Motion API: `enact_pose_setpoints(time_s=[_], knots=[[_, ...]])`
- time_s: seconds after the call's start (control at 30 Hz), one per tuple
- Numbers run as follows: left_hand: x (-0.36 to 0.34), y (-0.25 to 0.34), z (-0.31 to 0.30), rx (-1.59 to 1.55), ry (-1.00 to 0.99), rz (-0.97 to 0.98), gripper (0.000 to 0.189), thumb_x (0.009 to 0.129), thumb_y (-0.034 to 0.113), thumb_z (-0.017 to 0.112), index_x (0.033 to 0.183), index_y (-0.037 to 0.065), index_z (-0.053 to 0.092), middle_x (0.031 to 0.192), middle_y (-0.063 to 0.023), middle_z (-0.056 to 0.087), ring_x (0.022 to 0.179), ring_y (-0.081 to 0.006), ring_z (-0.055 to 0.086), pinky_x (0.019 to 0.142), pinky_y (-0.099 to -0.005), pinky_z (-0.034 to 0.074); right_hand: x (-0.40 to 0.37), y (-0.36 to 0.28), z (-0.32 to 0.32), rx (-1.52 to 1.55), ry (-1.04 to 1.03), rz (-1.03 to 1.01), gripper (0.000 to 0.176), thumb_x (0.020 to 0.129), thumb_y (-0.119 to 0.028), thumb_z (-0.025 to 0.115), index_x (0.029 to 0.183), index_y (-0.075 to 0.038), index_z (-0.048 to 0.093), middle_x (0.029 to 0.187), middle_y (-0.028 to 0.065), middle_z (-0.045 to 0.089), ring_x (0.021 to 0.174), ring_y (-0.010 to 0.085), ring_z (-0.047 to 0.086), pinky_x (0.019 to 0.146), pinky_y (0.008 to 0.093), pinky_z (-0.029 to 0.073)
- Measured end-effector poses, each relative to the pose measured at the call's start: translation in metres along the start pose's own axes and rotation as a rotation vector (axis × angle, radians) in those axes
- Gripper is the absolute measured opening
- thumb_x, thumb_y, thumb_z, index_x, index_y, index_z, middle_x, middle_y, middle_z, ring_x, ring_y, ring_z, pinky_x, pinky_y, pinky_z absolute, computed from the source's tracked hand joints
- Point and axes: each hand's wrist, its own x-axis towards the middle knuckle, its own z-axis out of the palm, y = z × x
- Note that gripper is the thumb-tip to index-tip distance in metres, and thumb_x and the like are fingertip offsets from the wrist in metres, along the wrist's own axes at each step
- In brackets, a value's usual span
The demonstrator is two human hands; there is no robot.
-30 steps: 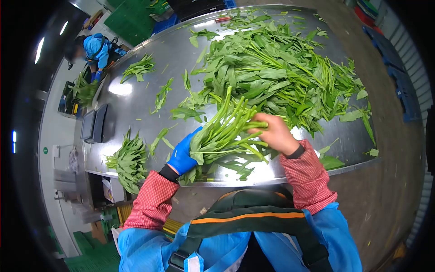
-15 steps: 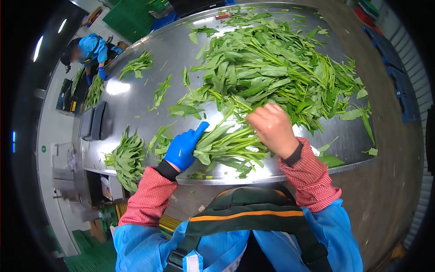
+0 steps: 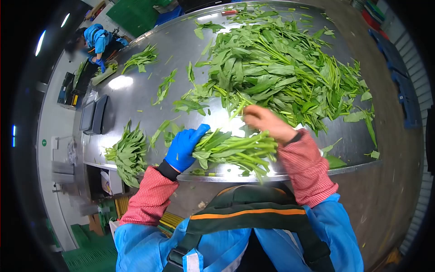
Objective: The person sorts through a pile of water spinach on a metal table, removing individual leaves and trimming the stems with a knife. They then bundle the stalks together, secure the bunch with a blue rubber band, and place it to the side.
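Observation:
My left hand (image 3: 183, 147), in a blue glove, is closed around a bunch of water spinach (image 3: 238, 149), leaves near the palm and cut stems pointing right. The bunch is held over the table's front edge. My right hand (image 3: 267, 122) is bare and slightly blurred, its fingers curled together just above the stems. A pale green stalk (image 3: 236, 111) meets its fingertips. Beyond both hands lies a big heap of water spinach (image 3: 281, 68) on the metal table (image 3: 181, 59). A gathered bunch (image 3: 129, 152) rests at the front edge, left of my gloved hand.
Dark trays or a scale (image 3: 94, 115) stand at the table's left edge. Loose sprigs (image 3: 165, 86) and a small bunch (image 3: 141, 58) lie across the left half. A co-worker (image 3: 97, 43) in blue handles greens at the far left corner. Blue pallets (image 3: 403, 90) stand along the right.
My left hand keeps the bunch, whose stems have lifted and swung a little right. My right hand has shifted slightly left and up. The co-worker's hand has moved over a wrapped bunch.

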Motion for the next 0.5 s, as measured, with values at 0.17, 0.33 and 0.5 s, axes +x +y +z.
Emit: enact_pose_setpoints(time_s=[0.17,0.33,0.5], knots=[[-0.012,-0.009,0.006,-0.143,-0.016,-0.104,0.069,0.076,0.009,0.069,0.138,0.009,0.039,0.106,-0.0147,0.059,0.098,-0.033,0.058,0.084,-0.0397,0.045,-0.006,0.006,-0.019,0.213,0.26,-0.086,0.023,0.09,-0.02,0.05,0.088,0.001,0.06,0.068,0.0037,0.057,0.061,0.0134,0.055,0.058,0.0276,0.045],[-0.036,-0.03,0.026,-0.581,0.052,-0.283,0.078,0.076,0.001,0.067,0.144,0.007,0.029,0.136,-0.0152,0.048,0.128,-0.0236,0.044,0.106,-0.0348,0.034,-0.015,0.026,-0.066,-0.042,0.253,0.02,0.018,0.089,-0.013,0.052,0.102,-0.001,0.057,0.072,0.0029,0.057,0.063,0.0117,0.056,0.06,0.0267,0.047],[-0.031,-0.021,0.03,-0.887,-0.043,-0.348,0.084,0.071,-0.009,0.055,0.147,0.006,0.023,0.143,-0.0128,0.04,0.13,-0.0193,0.04,0.108,-0.0325,0.031,-0.014,-0.021,-0.018,0.365,0.071,-0.076,0.038,0.086,-0.014,0.063,0.12,-0.003,0.05,0.083,0.0021,0.059,0.076,0.0079,0.054,0.07,0.0224,0.046]])
